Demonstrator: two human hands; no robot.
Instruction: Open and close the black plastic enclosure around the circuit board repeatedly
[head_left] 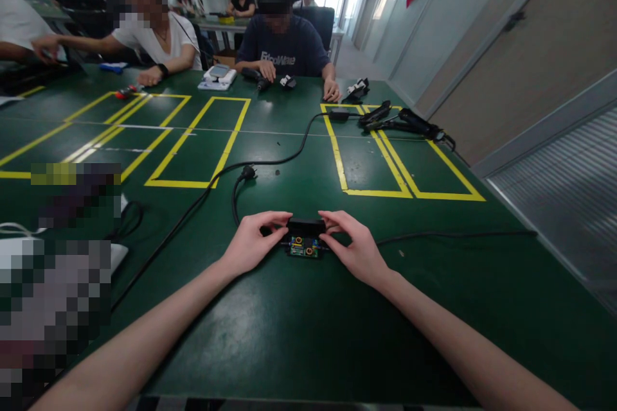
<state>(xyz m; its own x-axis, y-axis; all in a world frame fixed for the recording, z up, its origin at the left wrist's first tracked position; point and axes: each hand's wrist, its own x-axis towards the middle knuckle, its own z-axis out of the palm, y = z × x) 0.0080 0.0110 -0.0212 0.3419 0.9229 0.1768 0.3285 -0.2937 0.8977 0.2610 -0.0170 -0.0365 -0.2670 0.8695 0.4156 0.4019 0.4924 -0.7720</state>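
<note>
Between my hands lies a small green circuit board [304,246] with two ring-shaped coils, with black cable running out at both sides. Just behind and above it is a black plastic cover [306,226], long and narrow. My left hand [255,239] pinches the cover's left end between thumb and fingers. At the other end, my right hand [354,245] pinches it the same way. Whether the cover touches the board I cannot tell. A black power plug [248,172] on a cable rests beyond my left hand.
A black cable [284,160] crosses the green table [308,327] to a small black box [339,115] and black tools [405,122] at the back right. Another cable [457,233] runs right. Yellow tape marks rectangles. Across the table, a person [284,45] sits with hands near small parts.
</note>
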